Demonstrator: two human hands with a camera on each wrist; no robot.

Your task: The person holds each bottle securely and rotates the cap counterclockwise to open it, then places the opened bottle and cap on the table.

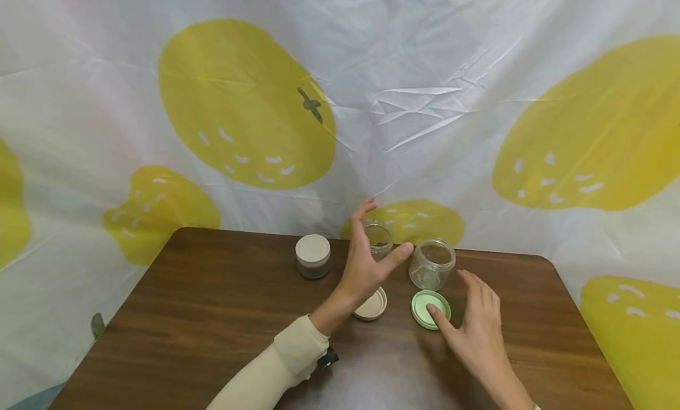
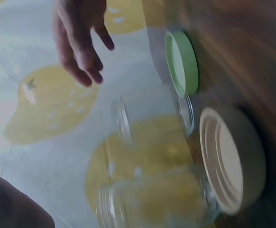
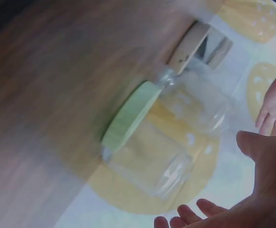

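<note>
Two lidless clear jars stand near the table's back edge: the right jar [image 1: 432, 265] and the left jar [image 1: 379, 245], partly hidden behind my left hand [image 1: 366, 265]. That hand is raised with fingers and thumb spread, holding nothing. In front of the jars lie a green lid [image 1: 423, 310] and a beige lid [image 1: 373, 307], both with their rims up. My right hand [image 1: 480, 330] hovers at the right of the green lid, thumb over its edge and fingers apart; whether the thumb touches it I cannot tell.
A closed jar with a whitish lid [image 1: 313, 248] stands to the left on the brown table [image 1: 212, 315]. Behind the table hangs a white cloth [image 1: 414, 133] with large yellow fruit shapes. A dark item shows at my left wrist.
</note>
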